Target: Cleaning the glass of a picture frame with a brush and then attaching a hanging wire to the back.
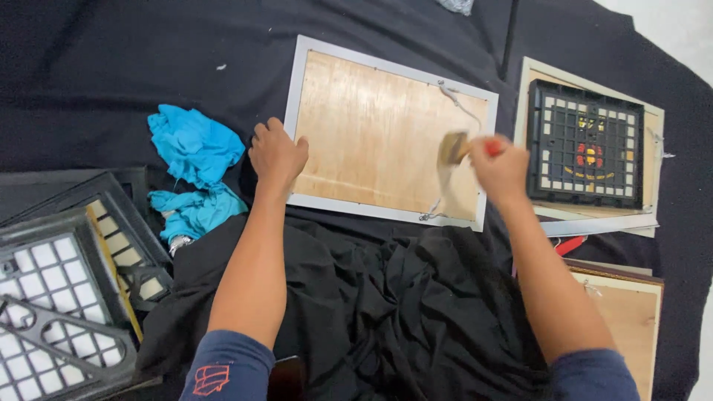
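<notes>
A picture frame (386, 130) lies face down on black cloth, showing its plywood back and a silver rim. My left hand (276, 154) rests closed against the frame's left edge, pressing it down. My right hand (501, 167) grips a paintbrush (454, 147) with a red handle, its bristles blurred over the right part of the plywood. A hanging wire (454, 100) runs along the back near the right edge.
Blue cloths (194, 167) lie left of the frame. Black grid-patterned frames (67, 282) are stacked at lower left. Another grid frame (587, 145) sits on a wooden back at the right, one more wooden-backed frame (627, 315) below it. Bunched black fabric (386, 312) lies near me.
</notes>
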